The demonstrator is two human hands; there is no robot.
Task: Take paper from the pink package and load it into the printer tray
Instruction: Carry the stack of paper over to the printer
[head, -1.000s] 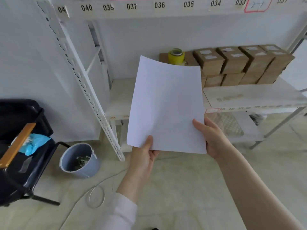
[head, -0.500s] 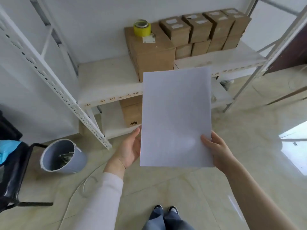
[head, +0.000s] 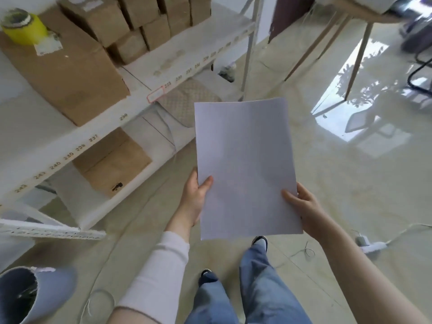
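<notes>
I hold white paper (head: 245, 164) out in front of me, portrait way up, above the floor. My left hand (head: 195, 195) grips its lower left edge with the thumb on top. My right hand (head: 304, 206) grips the lower right edge the same way. I cannot tell whether it is one sheet or a thin stack. Neither the pink package nor the printer shows in this view.
A white shelf rack (head: 131, 99) with cardboard boxes (head: 67, 73) and a yellow tape roll (head: 23, 28) stands to my left. A grey bin (head: 35, 293) sits at the lower left. Table legs (head: 357, 59) and a floor cable (head: 374, 246) lie to the right. My feet (head: 233, 260) are below the paper.
The view has swung right and down, so the rack slid left and my legs came into sight. The paper stays in both hands, lower in the view.
</notes>
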